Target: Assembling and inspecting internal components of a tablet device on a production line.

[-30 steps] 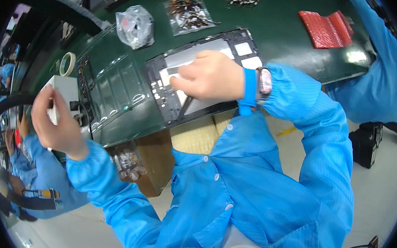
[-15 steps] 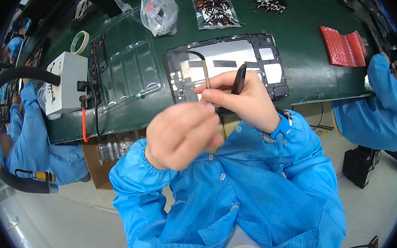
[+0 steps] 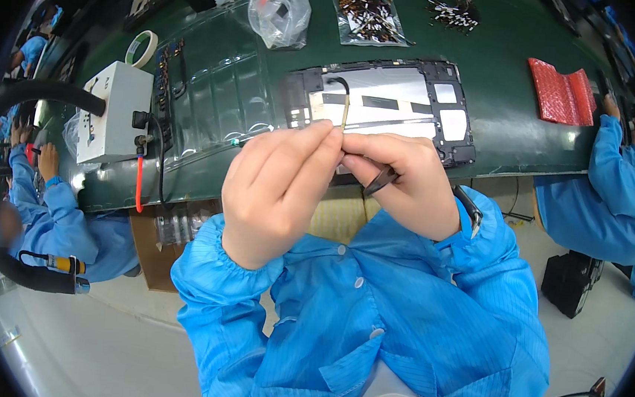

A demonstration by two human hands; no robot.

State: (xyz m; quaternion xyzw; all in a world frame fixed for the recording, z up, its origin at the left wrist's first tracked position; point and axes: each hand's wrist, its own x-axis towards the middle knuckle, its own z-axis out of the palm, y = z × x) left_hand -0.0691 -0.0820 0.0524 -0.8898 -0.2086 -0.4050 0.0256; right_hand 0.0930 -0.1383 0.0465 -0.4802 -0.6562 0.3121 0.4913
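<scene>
My left hand (image 3: 277, 188) and my right hand (image 3: 417, 185) meet fingertip to fingertip in front of the table edge. Between the pinched fingertips stands a thin tan cable (image 3: 346, 111), its black end curving over to the left. The right hand also keeps black tweezers (image 3: 381, 180) tucked against its palm; their tips are hidden. Behind the hands, on the table, lies a flat device panel (image 3: 408, 86) with a black frame and a silver middle. My fingers cover part of its near edge.
A clear plastic tray (image 3: 224, 105) lies left of the panel, beside a white control box (image 3: 115, 112) with a black hose. Farther back are a clear bag (image 3: 278, 16), a bag of small cables (image 3: 369, 16) and a loose cable pile (image 3: 453, 13). Red bubble wrap (image 3: 561, 92) sits right. Co-workers flank me.
My left hand has come up to the cable and now pinches it. The tweezers, upright in my right hand before, have swung down toward its palm. The view has shifted slightly.
</scene>
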